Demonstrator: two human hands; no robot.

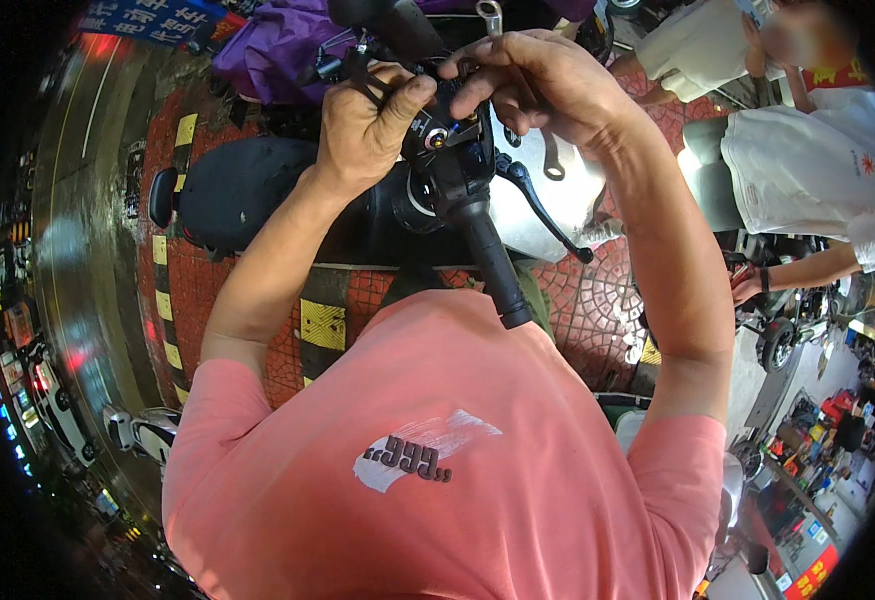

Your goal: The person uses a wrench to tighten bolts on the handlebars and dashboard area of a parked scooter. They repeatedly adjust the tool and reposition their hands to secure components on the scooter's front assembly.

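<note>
Both my hands are at the handlebar of a scooter. My left hand [369, 128] is closed, thumb pressed against the fingers, around a small dark part I cannot make out. My right hand [547, 88] grips a metal wrench [554, 162]; one ring end sticks out above the knuckles, the other below the palm. Its index finger and thumb reach toward the black handlebar controls [445, 138], between the hands. From there a black rubber grip [497, 265] points toward my body, with a black brake lever [539, 208] beside it. My fingers hide part of the controls.
The scooter's black seat [242, 190] extends left. Behind lies a purple cover [272, 50]. At the right stand people in white shirts [807, 160], near parked two-wheelers [779, 340]. Red paving [369, 290] with a yellow-black curb strip [323, 323] borders a wet road [87, 200].
</note>
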